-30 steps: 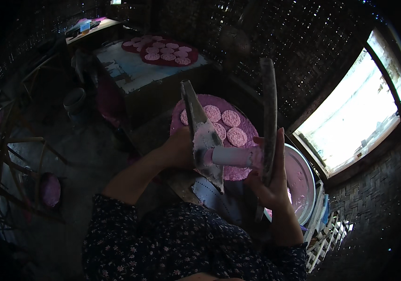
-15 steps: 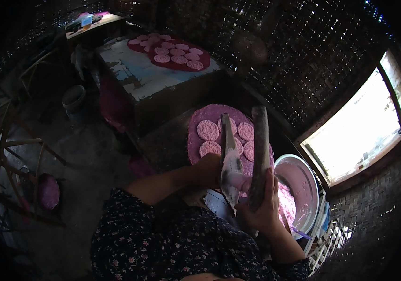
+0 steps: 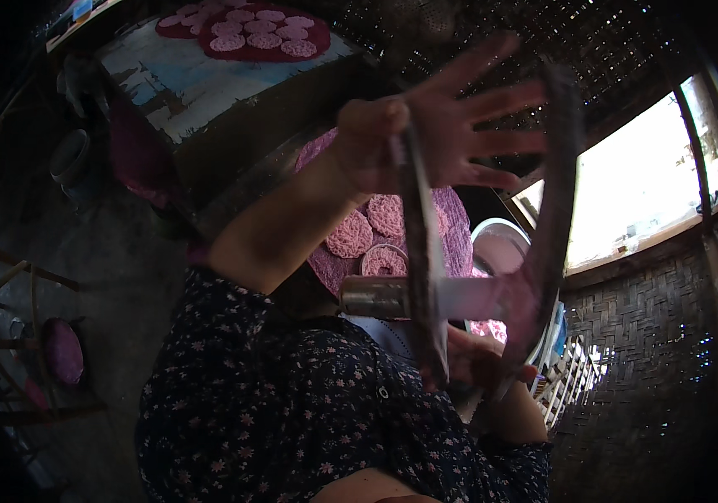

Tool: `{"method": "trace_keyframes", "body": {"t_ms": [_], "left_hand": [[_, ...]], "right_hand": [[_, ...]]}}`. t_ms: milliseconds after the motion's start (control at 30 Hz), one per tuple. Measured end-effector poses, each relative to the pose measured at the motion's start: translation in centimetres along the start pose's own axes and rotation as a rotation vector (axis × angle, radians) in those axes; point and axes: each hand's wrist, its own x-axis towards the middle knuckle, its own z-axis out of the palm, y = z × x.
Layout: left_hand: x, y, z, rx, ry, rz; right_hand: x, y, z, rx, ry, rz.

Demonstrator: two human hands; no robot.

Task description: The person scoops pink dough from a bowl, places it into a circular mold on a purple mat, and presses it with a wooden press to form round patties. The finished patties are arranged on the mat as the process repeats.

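Observation:
A hand press for dough tilts on its side in front of me, with two long wooden bars (image 3: 557, 201). Between the bars runs a pale plunger (image 3: 472, 298), and a metal cylinder (image 3: 375, 297) sticks out to the left. My right hand (image 3: 478, 359) grips the press at its lower end. Up by the far end of the bars, my left hand (image 3: 459, 126) is spread wide with nothing in it, partly behind the nearer bar. Under the press, pink noodle rounds (image 3: 348, 234) lie on a purple mat (image 3: 325, 267).
A metal basin (image 3: 505, 233) with pink dough (image 3: 486, 330) stands at my right, mostly hidden by the press. More noodle rounds (image 3: 263, 40) sit on red mats on the worn table (image 3: 158, 80) at far left. A bucket (image 3: 69, 157) and wooden frame (image 3: 28, 344) stand left.
My left hand has come off the press and risen with its fingers spread. The press has turned toward its side and widened, its cylinder now showing at left. My view has shifted right.

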Motion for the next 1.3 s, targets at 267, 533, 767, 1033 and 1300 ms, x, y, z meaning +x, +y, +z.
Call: {"method": "trace_keyframes", "body": {"t_ms": [267,533,767,1033,1300], "left_hand": [[6.2,-4.9,-0.8,-0.132,-0.22,0.107],[-1.9,-5.0,-7.6,-0.119,0.512,-0.095],[-6.3,-5.9,-11.5,-0.252,0.783,-0.034],[-8.4,-7.3,-11.3,-0.298,0.748,0.015],[-9.6,-4.2,-10.7,-0.244,0.785,0.052]], "right_hand": [[-4.9,-0.7,0.9,0.049,0.208,0.053],[-3.3,-3.1,0.5,-0.145,0.507,0.139],[-1.5,-4.6,-0.7,-0.232,0.634,0.257],[-2.1,-4.8,0.0,-0.214,0.69,0.267],[-0.7,-3.5,-1.1,-0.265,0.688,0.29]]}}
